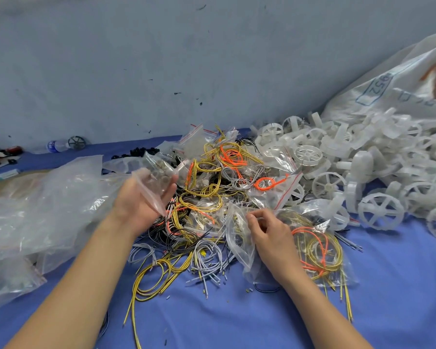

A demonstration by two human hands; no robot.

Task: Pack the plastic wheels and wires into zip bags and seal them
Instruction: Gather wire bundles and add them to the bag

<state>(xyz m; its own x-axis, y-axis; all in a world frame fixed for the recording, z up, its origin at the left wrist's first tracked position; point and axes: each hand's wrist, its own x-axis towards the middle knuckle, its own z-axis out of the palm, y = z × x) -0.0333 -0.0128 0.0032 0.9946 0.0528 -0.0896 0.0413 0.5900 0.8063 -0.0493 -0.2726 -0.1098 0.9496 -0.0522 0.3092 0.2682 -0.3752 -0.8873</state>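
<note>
My left hand [139, 205] is raised over the pile, palm turned inward, holding a small clear zip bag [154, 183] that looks blurred and seems to hold small parts. My right hand [269, 235] rests lower, fingers pinching the top edge of another clear zip bag [239, 238] lying on the table; yellow and orange wires [317, 250] show inside it. Between and beyond the hands lies a tangle of loose yellow, orange, grey and black wires [207, 195]. A heap of white plastic wheels [378, 210] fills the right side.
A blue cloth [237, 316] covers the table. Large crumpled clear plastic bags [48, 205] lie at the left. A big white sack [400, 89] leans at the back right behind the wheels. A water bottle [58, 145] and small items sit at the far left by the grey wall.
</note>
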